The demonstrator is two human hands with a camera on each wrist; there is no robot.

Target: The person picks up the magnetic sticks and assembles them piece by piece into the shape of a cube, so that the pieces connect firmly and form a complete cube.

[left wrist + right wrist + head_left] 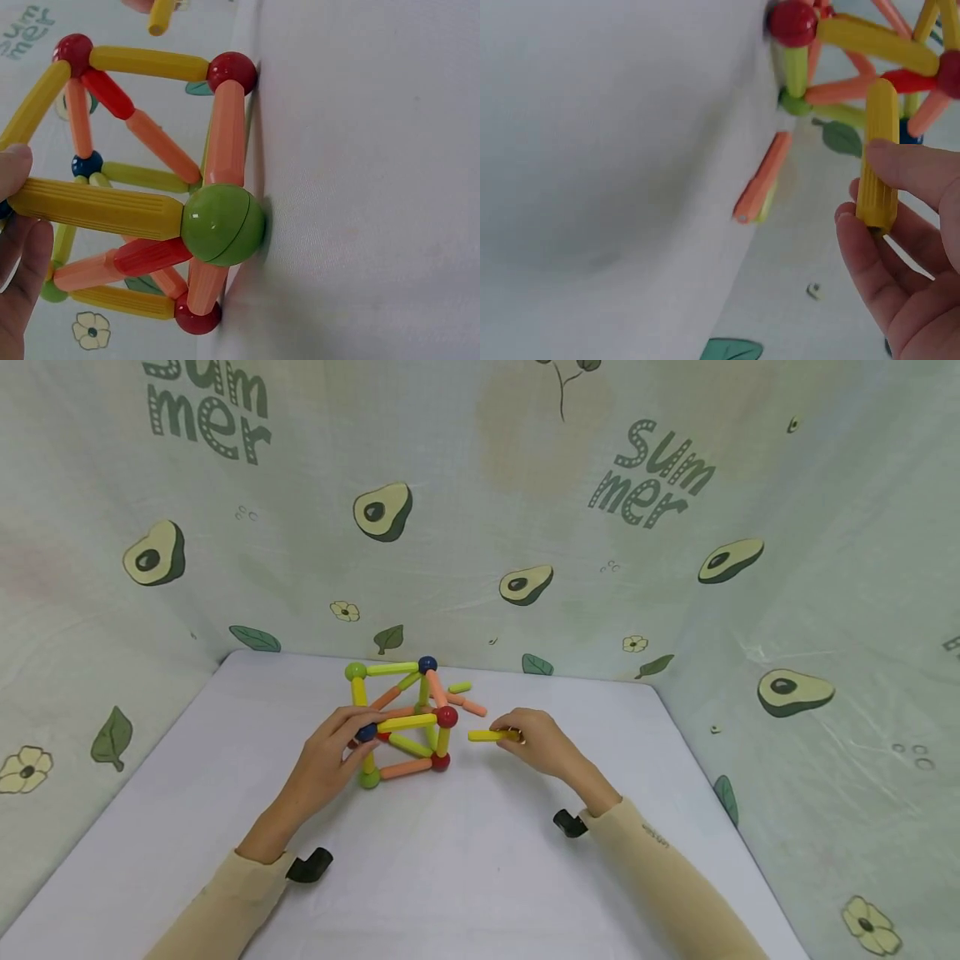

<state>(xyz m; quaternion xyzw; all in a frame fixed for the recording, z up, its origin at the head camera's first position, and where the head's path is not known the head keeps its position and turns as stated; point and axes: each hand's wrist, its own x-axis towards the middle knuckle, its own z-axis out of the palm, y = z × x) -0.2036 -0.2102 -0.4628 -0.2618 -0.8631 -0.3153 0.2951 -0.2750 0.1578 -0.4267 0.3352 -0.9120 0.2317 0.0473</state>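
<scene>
A cube-like frame of magnetic sticks and balls (408, 723) stands on the table, with red, green and blue balls at its corners. My left hand (326, 760) grips the blue ball (366, 732) at its upper near-left corner between thumb and fingers. From that ball a yellow stick runs to a red ball (447, 717); another drops to a green ball (223, 224) on the table. To the right, apart from the frame, my right hand (542, 742) pinches a separate yellow magnetic stick (877, 180) between thumb and fingers, above the tabletop.
Behind the frame's right side lie a loose green stick (460, 687) and salmon sticks (474, 707) on the white table (480, 868). A printed cloth (457, 577) with avocados and leaves hangs behind and along both sides.
</scene>
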